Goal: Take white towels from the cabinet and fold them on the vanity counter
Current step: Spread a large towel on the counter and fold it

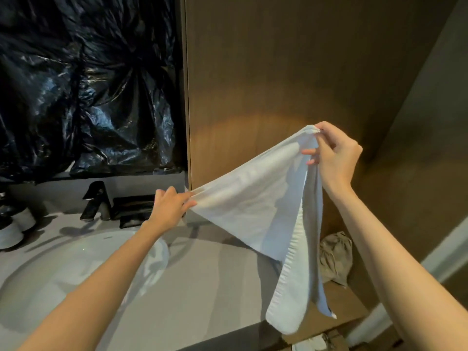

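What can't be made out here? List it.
Head view:
Whatever the glossy black plastic sheeting covers: hidden.
Crumpled beige cloth bundle in the brown wooden cabinet: partly behind the hanging white towel.
Pale round containers: cut by left edge.
White items at bottom edge: cut off.

The grey surface (pixel 215 274) carries a sunken white basin (pixel 63 269), a black faucet (pixel 96 201) behind it, a dark tray (pixel 134 206) just beside the faucet and pale cups (pixel 15 229) at the left edge. A crumpled beige bag (pixel 335 257) sits on the wooden shelf (pixel 339 297).
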